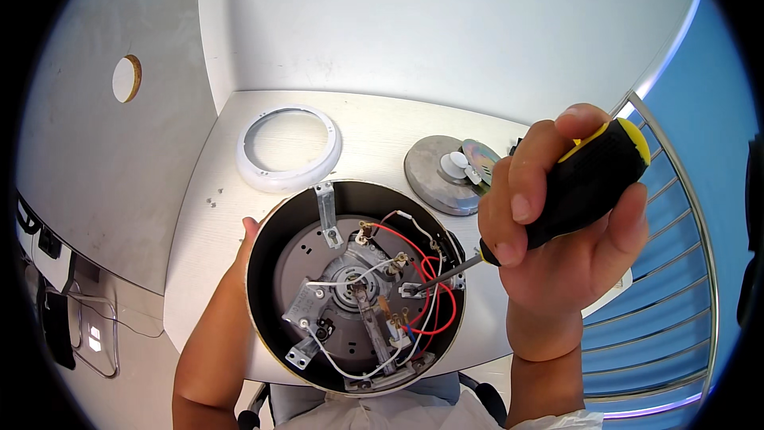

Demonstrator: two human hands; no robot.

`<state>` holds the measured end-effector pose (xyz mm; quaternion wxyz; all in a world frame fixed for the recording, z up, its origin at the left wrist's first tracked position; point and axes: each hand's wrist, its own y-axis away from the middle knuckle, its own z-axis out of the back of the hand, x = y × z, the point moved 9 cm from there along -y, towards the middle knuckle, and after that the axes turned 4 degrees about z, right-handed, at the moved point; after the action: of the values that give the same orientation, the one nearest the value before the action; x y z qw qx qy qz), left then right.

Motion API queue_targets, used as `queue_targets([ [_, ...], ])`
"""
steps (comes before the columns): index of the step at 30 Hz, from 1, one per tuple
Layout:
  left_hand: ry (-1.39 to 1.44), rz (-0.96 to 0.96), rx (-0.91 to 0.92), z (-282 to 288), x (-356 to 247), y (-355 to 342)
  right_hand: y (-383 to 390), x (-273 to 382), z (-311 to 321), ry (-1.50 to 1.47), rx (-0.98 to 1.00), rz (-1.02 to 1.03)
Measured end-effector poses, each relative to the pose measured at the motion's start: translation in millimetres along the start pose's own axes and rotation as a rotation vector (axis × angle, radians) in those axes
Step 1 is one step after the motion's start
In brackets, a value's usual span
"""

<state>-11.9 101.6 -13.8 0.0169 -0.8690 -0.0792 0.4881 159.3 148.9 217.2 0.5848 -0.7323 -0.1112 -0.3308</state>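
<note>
The right hand (549,231), nearest to the camera, has its fingers clamped around the thick black-and-yellow handle of a screwdriver (593,179); probably this full grip is chosen for turning force. The screwdriver's long axis slopes from upper right down to lower left, and its tip points into a round metal appliance shell (265,291), at a small bracket (409,291) inside the right wall. Whether the tip sits in a screw, I cannot tell.

The left hand (246,243) is against the shell's left outer side, seemingly to steady it; most of its fingers are hidden, so I cannot tell how they are closed. The shell is at the near table edge between both forearms, its open side facing up, so red and white wires (455,302) are exposed. Beyond it, on the white table (382,127), lie a white plastic ring (328,163) and a grey metal lid (430,183).
</note>
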Motion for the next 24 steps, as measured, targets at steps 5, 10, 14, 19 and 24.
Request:
queue_targets([
  [5, 0.001, 0.001, -0.004, 1, 1, 0, 1, 0, 0, -0.011, -0.003, 0.011],
  [10, 0.002, 0.001, -0.001, 1, 1, 0, -1, -3, 3, -0.013, -0.006, 0.002],
  [14, 0.007, 0.006, -0.001, 2, 3, 1, -6, -10, 4, -0.027, -0.036, -0.048],
  [19, 0.005, 0.003, -0.006, 4, 3, 3, -12, -20, 1, -0.096, 0.027, -0.076],
  [24, 0.013, 0.002, -0.001, 5, 5, 3, -14, -22, -9, -0.181, 0.118, -0.086],
])
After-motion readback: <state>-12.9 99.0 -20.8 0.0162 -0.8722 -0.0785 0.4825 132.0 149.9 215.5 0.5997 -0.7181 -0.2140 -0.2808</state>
